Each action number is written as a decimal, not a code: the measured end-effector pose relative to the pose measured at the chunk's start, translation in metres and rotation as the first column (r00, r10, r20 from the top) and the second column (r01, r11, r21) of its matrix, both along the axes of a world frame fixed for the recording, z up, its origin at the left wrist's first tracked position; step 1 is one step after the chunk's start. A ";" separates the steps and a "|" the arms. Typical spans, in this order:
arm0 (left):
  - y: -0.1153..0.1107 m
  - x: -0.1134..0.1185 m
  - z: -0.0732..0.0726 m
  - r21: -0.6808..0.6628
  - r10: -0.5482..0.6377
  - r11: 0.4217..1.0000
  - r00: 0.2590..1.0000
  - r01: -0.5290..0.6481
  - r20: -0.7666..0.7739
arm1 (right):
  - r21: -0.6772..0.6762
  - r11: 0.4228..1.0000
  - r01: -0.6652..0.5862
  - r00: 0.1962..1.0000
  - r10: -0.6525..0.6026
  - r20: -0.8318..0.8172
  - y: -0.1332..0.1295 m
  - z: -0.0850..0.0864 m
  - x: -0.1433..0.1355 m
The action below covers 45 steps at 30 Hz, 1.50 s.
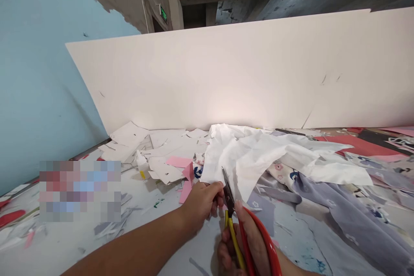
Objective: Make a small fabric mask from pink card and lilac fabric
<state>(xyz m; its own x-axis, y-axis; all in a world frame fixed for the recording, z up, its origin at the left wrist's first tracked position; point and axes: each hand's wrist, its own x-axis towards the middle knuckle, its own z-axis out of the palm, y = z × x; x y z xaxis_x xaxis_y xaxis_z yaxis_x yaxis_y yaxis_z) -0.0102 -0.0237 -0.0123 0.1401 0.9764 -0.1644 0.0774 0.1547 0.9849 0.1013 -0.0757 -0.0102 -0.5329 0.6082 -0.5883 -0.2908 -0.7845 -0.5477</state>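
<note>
White cloth (223,155) lies crumpled at the centre of the table and stretches off to the right. My left hand (202,200) pinches its near edge between thumb and fingers. Just right of it, my right hand (252,241) is wrapped round scissors (267,241) with red handles and dark blades. The blades point up and away over the cloth, beside my left fingertips. A yellow strip (235,241) runs along the inside of the scissor handles, by my right fingers.
Pink scraps (179,162) and cut white pieces (129,138) lie left of the cloth. Lavender patterned fabric (343,207) and red material (362,145) spread at the right. A tall white panel (226,77) stands behind the table (181,241). A blurred patch covers part of the left.
</note>
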 end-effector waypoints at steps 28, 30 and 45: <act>-0.006 0.002 0.004 -0.027 -0.036 0.999 0.998 0.035 -0.043 | 0.093 0.996 -0.004 0.986 -0.011 0.165 0.008 -0.003 0.004; -0.007 0.002 0.005 -0.038 -0.031 0.999 0.999 0.029 -0.042 | 0.056 0.998 0.008 0.991 -0.015 0.135 0.008 -0.002 0.005; -0.013 0.002 0.001 -0.105 -0.168 0.977 0.976 0.183 0.142 | 0.024 0.999 -0.028 1.000 0.028 0.015 0.016 0.005 0.006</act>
